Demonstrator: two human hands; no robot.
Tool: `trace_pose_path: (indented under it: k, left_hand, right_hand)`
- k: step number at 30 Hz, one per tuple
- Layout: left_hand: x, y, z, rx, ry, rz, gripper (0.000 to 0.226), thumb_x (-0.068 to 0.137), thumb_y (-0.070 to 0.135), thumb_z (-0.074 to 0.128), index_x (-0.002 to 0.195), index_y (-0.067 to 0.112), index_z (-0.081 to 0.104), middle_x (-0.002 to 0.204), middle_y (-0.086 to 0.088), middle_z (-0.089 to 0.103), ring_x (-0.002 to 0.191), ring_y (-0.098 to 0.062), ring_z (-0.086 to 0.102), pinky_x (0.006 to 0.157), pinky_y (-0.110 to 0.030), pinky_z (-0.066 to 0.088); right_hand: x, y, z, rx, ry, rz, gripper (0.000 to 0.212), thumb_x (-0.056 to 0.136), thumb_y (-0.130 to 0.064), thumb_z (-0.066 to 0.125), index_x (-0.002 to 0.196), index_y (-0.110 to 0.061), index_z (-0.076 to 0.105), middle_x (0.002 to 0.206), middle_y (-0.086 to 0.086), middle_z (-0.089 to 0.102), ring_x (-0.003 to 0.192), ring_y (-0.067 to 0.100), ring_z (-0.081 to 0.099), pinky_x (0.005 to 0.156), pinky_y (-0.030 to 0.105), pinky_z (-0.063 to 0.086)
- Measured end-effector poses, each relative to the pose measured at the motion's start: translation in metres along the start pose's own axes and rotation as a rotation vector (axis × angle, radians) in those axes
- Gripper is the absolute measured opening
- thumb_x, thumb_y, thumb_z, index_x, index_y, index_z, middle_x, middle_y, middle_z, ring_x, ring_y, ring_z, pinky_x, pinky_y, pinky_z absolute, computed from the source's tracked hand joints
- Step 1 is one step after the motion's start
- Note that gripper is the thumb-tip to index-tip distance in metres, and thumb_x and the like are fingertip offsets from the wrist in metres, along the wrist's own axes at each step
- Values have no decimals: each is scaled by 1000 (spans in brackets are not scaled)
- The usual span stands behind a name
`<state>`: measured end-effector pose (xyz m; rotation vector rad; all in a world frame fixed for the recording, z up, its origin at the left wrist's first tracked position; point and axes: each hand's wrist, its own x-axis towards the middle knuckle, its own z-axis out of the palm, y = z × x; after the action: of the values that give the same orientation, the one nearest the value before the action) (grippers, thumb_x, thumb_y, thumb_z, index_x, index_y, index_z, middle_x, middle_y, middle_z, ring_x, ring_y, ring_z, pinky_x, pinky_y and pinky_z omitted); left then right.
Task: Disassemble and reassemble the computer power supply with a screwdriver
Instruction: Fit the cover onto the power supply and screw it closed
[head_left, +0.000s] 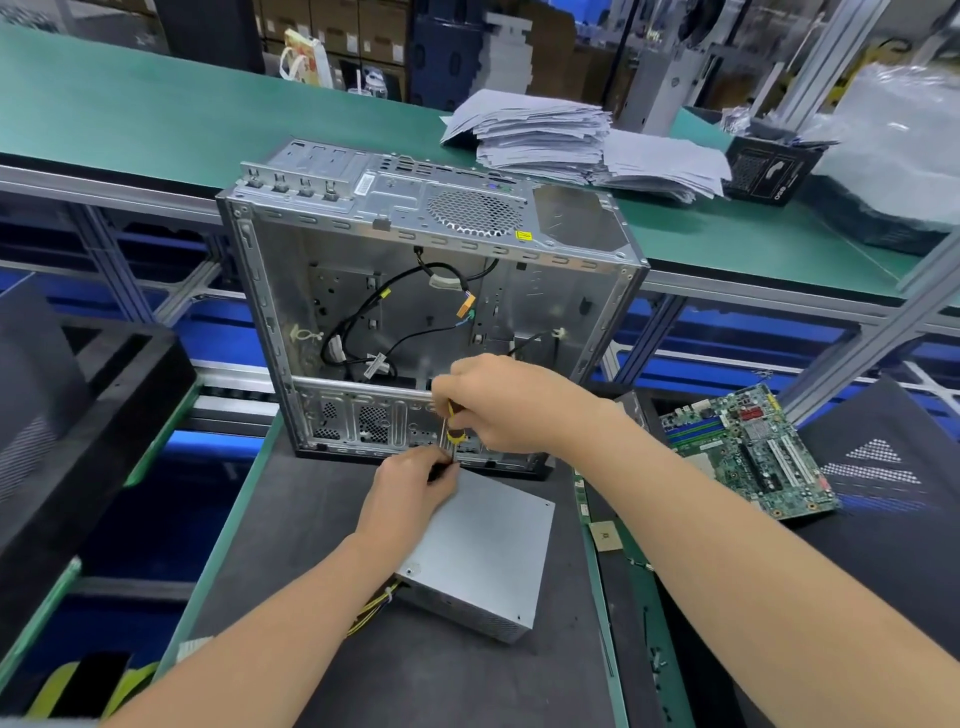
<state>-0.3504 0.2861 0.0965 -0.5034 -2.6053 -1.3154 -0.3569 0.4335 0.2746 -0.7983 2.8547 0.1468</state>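
Two hands meet just below the middle of the frame, both on one tool. The right hand (509, 405) is curled round the yellow-and-black handle of the screwdriver (453, 434), which stands nearly upright with its tip down. The left hand (408, 491), just below and to the left, pinches the lower end of the shaft between thumb and fingertips; what lies under the tip is hidden.

The tip comes down at the far upper corner of the power supply (483, 551), a grey metal box lying flat on the dark mat (311, 519) right under the left wrist. Yellow wires (371, 608) trail from its lower-left end.

Just behind the hands stands the open computer case (415, 291), with loose black cables inside. At the right of the frame lies a green motherboard (748, 452), and a small square chip (605, 535) lies below and to its left. A heap of grey papers (545, 135) sits on the green bench (156, 114) towards the upper right.
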Motion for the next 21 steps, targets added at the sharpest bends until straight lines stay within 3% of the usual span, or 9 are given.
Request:
trace_pose_path:
  k: [3, 6, 10, 15, 21]
  left_hand:
    - [0, 1, -1, 5, -8, 1, 9, 91, 15, 76, 92, 7, 78, 82, -4, 75, 75, -22, 69, 71, -38, 56]
    - [0, 1, -1, 9, -12, -11, 10, 92, 18, 75, 95, 9, 79, 84, -2, 75, 77, -20, 69, 72, -37, 56]
    - [-1, 1, -1, 7, -17, -24, 10, 93, 19, 75, 97, 12, 79, 84, 3, 75, 77, -15, 68, 74, -32, 55]
    - [-1, 1, 0, 1, -12, -35, 8, 92, 19, 75, 97, 12, 79, 85, 4, 74, 77, -14, 67, 73, -31, 55]
    - [2, -1, -3, -31, -94, -2, 5, 94, 19, 74, 96, 13, 73, 89, 5, 69, 80, -5, 61, 71, -12, 44]
  right_hand:
    - [5, -1, 4, 43, 98, 126, 30, 101, -45, 60, 107, -15, 61, 82, 2, 50, 88, 34, 62, 61, 36, 45]
    - [10, -2, 7, 104, 134, 244, 43, 99, -53, 61, 101, -11, 60, 75, -1, 41, 86, 34, 60, 58, 34, 36]
    - [17, -6, 6, 182, 134, 303, 52, 99, -54, 63, 74, -13, 42, 74, 3, 40, 79, 32, 52, 57, 36, 36]
    - [19, -11, 3, 212, 149, 378, 56, 100, -52, 63, 68, -16, 32, 73, 4, 37, 61, 18, 36, 48, 31, 25]
    - [8, -7, 7, 273, 144, 447, 42, 103, -44, 59, 78, -15, 43, 79, 6, 46, 77, 32, 55, 55, 35, 37]
